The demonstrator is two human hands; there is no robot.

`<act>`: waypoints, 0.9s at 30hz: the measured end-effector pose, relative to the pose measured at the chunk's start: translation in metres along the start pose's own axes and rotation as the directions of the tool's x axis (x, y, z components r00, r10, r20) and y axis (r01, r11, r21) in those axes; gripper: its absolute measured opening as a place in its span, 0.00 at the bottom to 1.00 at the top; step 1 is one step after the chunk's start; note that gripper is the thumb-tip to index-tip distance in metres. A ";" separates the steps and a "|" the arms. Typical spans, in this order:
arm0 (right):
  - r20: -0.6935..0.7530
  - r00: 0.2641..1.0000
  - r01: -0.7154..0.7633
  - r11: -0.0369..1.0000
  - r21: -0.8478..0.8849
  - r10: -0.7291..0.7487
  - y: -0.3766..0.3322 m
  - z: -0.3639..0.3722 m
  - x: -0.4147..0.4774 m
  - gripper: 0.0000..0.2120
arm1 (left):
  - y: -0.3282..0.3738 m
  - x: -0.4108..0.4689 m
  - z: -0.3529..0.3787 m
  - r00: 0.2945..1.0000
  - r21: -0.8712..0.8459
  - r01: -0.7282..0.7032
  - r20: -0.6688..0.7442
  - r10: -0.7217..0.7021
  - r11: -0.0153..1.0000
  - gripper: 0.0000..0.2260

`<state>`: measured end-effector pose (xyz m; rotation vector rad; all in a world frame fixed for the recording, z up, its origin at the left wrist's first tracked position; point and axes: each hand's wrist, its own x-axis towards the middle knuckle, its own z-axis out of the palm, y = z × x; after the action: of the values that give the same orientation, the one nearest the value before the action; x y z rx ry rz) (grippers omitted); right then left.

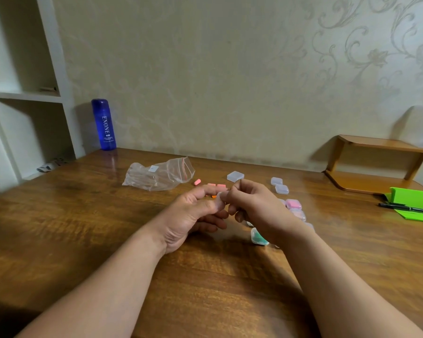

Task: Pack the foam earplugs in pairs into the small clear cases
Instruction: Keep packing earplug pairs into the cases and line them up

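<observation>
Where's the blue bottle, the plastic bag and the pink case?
blue bottle [104,125], head view, middle of its body, by the white lettering.
plastic bag [156,176], head view, its crumpled middle.
pink case [293,204], head view, top of its lid.

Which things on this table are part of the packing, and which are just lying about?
In use: pink earplugs, empty cases, filled cases, zip bag, held case, left hand, right hand.
Lying about: blue bottle, green stand, pen, wooden shelf.
</observation>
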<state>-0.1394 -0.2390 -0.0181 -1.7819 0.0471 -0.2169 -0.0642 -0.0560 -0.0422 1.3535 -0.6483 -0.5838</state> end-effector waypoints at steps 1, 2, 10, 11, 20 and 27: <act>-0.010 1.000 0.004 1.000 -0.012 -0.004 0.000 0.001 0.000 0.08 | 0.000 0.000 0.000 1.000 -0.003 0.001 0.002 -0.001 1.000 0.15; -0.022 1.000 0.010 1.000 -0.019 -0.011 0.000 0.002 0.000 0.08 | 0.000 0.001 0.000 1.000 -0.007 0.002 0.002 -0.002 1.000 0.15; -0.211 0.975 0.047 0.995 -0.086 -0.065 0.005 0.003 0.001 0.04 | -0.002 0.000 -0.003 1.000 -0.168 0.024 0.003 -0.023 0.985 0.15; -0.260 0.960 0.051 0.979 -0.200 -0.103 0.005 0.004 0.002 0.04 | -0.001 0.000 -0.002 0.999 -0.179 0.032 0.005 -0.031 0.983 0.16; -0.178 0.933 0.202 0.866 -0.458 -0.312 0.017 0.010 0.005 0.05 | -0.002 -0.007 0.010 0.960 -0.006 0.176 0.220 -0.171 0.984 0.21; -0.104 0.962 0.223 0.944 -0.242 -0.254 0.011 0.004 -0.003 0.08 | 0.002 -0.002 0.010 0.966 -0.090 0.222 0.156 -0.206 0.971 0.23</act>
<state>-0.1410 -0.2369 -0.0295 -2.0000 -0.0516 -0.5250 -0.0728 -0.0615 -0.0389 1.2966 -0.5831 -0.8870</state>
